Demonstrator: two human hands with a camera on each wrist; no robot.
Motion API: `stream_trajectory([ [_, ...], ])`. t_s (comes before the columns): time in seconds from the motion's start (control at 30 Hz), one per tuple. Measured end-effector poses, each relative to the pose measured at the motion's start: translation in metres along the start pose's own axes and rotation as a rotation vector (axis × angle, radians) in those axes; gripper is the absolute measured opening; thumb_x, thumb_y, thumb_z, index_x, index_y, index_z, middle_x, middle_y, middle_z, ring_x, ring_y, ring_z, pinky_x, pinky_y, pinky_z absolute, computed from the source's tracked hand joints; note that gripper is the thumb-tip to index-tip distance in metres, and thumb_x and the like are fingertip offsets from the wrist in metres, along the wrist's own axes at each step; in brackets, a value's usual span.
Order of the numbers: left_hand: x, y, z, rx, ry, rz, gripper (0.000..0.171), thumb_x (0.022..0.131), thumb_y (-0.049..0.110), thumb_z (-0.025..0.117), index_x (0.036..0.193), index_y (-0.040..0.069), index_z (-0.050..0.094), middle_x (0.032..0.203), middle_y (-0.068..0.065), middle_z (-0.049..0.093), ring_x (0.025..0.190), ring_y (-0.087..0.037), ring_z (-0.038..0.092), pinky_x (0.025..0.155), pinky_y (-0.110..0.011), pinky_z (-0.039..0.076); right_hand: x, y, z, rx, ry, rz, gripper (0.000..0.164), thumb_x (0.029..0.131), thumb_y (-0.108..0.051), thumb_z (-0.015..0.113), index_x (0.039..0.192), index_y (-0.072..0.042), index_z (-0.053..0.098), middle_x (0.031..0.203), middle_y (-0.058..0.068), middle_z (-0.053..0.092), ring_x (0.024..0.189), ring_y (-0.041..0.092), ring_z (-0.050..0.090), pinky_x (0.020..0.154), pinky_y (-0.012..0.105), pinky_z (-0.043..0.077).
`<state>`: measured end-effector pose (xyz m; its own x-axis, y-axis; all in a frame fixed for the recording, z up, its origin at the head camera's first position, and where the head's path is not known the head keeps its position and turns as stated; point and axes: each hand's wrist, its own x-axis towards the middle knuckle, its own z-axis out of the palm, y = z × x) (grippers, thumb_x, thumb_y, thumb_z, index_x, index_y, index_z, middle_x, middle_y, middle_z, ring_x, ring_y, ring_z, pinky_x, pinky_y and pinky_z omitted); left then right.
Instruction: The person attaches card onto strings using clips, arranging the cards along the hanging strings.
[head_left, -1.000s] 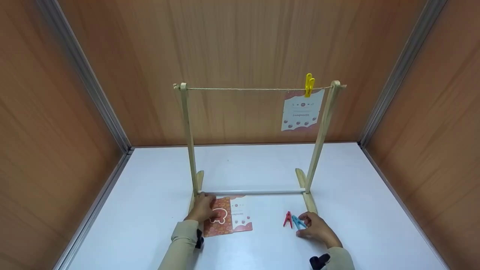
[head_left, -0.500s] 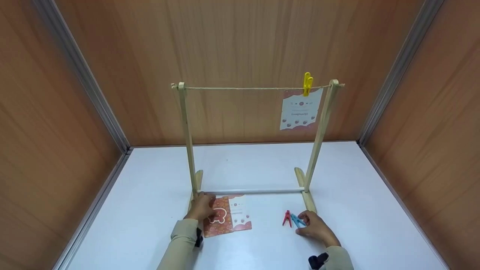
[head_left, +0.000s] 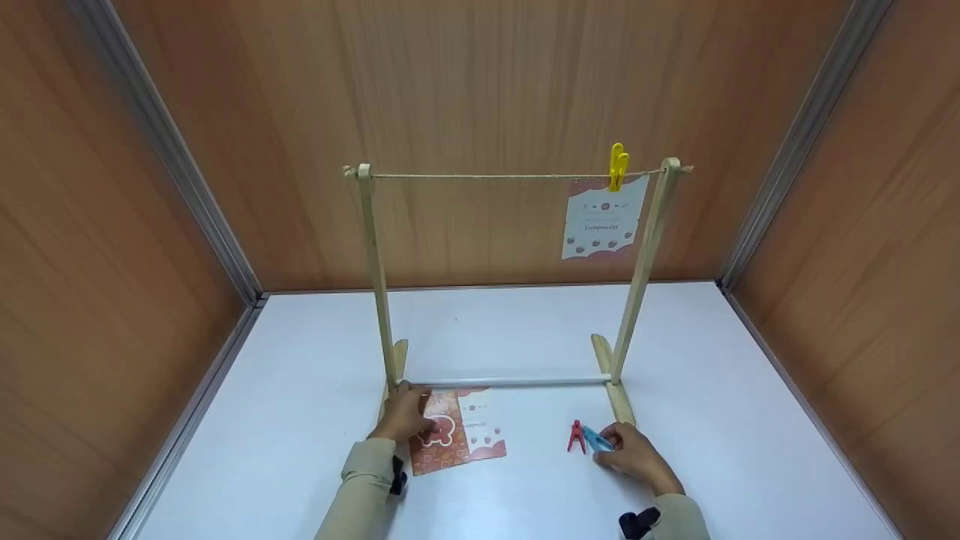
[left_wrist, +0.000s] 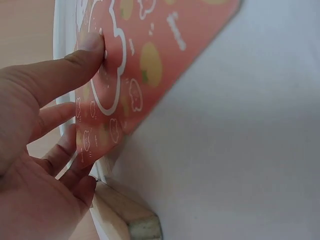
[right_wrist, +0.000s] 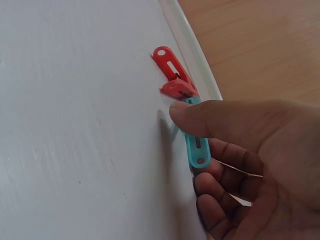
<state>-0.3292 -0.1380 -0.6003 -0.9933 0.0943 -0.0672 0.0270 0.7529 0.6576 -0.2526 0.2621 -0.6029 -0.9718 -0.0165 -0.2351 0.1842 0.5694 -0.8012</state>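
My left hand (head_left: pixel 403 416) pinches the left side of a red patterned card (head_left: pixel 448 452), thumb on its printed face and fingers behind. In the left wrist view that red card (left_wrist: pixel 150 65) is tilted up off the white surface. A second, white-and-pink card (head_left: pixel 486 433) lies partly under it. On the right, my right hand (head_left: pixel 636 457) holds a blue clothespin (head_left: pixel 595 438) between thumb and fingers. A red clothespin (right_wrist: pixel 167 62) lies right beside the blue one in the right wrist view.
A wooden rack (head_left: pixel 379 277) stands behind the hands, with a string (head_left: pixel 480 176) between its posts. A yellow clothespin (head_left: pixel 617 169) fixes a white-and-pink card (head_left: pixel 602 221) to the string's right end. A white bar (head_left: pixel 502 382) joins the feet. Wooden panels (head_left: pixel 112 262) enclose the table.
The red card has shifted and tilted slightly in my left hand. In my right hand, the blue clothespin has turned a little and its legs look closer together. Both hands stay almost in place.
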Motion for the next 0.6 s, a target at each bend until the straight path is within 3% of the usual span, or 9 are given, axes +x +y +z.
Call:
stream_trajectory([
  [0.13, -0.003, -0.001, -0.003, -0.103, -0.031, -0.015, 0.064, 0.068, 0.004, 0.085, 0.126, 0.004, 0.059, 0.113, -0.015, 0.045, 0.096, -0.029, 0.054, 0.075, -0.037, 0.055, -0.002, -0.001, 0.001, -0.003, 0.024, 0.01, 0.037, 0.077, -0.011, 0.076, 0.106, 0.002, 0.058, 0.093, 0.01, 0.056, 0.082, 0.02, 0.051, 0.069, 0.028, 0.042],
  [0.27, -0.003, -0.002, -0.007, -0.205, -0.051, -0.015, 0.057, 0.07, 0.001, 0.082, 0.122, 0.002, 0.058, 0.116, -0.018, 0.041, 0.092, -0.029, 0.055, 0.063, -0.031, 0.055, -0.002, -0.002, 0.0, -0.006, 0.035, 0.038, 0.035, 0.079, -0.014, 0.074, 0.108, 0.0, 0.059, 0.094, 0.009, 0.058, 0.084, 0.019, 0.052, 0.07, 0.028, 0.043],
  [0.47, -0.001, -0.002, -0.012, -0.274, -0.047, -0.016, 0.043, 0.077, 0.003, 0.074, 0.117, 0.006, 0.06, 0.114, -0.013, 0.047, 0.102, -0.026, 0.05, 0.085, -0.038, 0.05, 0.001, -0.001, -0.002, 0.001, 0.031, 0.048, 0.034, 0.081, -0.014, 0.072, 0.11, 0.0, 0.06, 0.097, 0.009, 0.06, 0.088, 0.02, 0.054, 0.071, 0.029, 0.045],
  [0.6, -0.001, -0.004, -0.016, -0.328, -0.044, -0.007, 0.035, 0.083, 0.003, 0.067, 0.116, 0.007, 0.06, 0.112, -0.011, 0.056, 0.101, -0.024, 0.055, 0.087, -0.04, 0.05, 0.004, 0.0, -0.002, -0.004, 0.027, 0.061, 0.037, 0.082, -0.017, 0.072, 0.112, -0.001, 0.06, 0.101, 0.01, 0.061, 0.093, 0.021, 0.056, 0.076, 0.032, 0.047],
])
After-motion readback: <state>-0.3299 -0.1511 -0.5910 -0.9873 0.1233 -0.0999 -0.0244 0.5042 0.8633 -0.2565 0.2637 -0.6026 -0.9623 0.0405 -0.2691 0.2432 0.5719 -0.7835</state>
